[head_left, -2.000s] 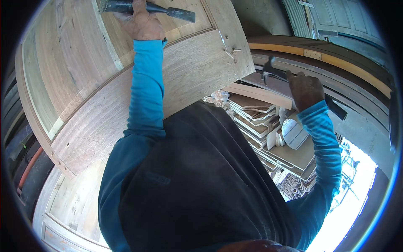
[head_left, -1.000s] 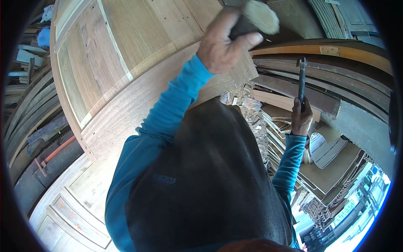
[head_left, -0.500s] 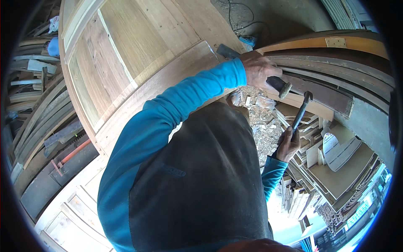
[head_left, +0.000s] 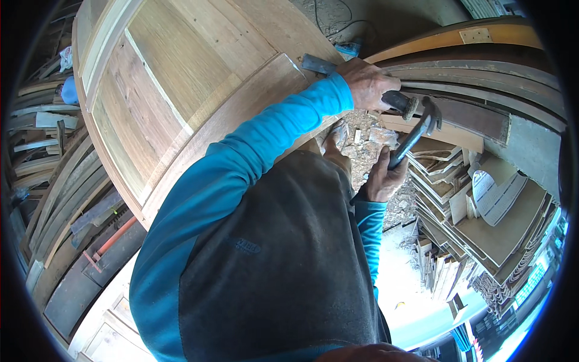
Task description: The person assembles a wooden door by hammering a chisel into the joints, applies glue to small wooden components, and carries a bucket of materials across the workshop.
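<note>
My left hand (head_left: 367, 84) is closed round a chisel (head_left: 395, 100) with a dark handle and a worn butt end. The chisel's wide grey blade lies over the edge of a wooden panel door (head_left: 259, 81); whether the tip bites into the wood I cannot tell. In my right hand (head_left: 386, 176) is a claw hammer (head_left: 411, 142), gripped by its dark handle. The hammer's head is up beside the butt of the chisel; contact between them is not certain.
Long boards (head_left: 476, 75) are stacked at the right. Below them stand many thin brown sheets (head_left: 500, 241). Wood chips (head_left: 395, 205) litter the floor. Timber lengths (head_left: 54, 199) fill the left side, and a dark cable (head_left: 338, 21) lies at the far side.
My right hand has moved left and up, bringing the hammer's head close to the chisel's butt. The left hand keeps its hold on the chisel, and the whole view has shifted slightly.
</note>
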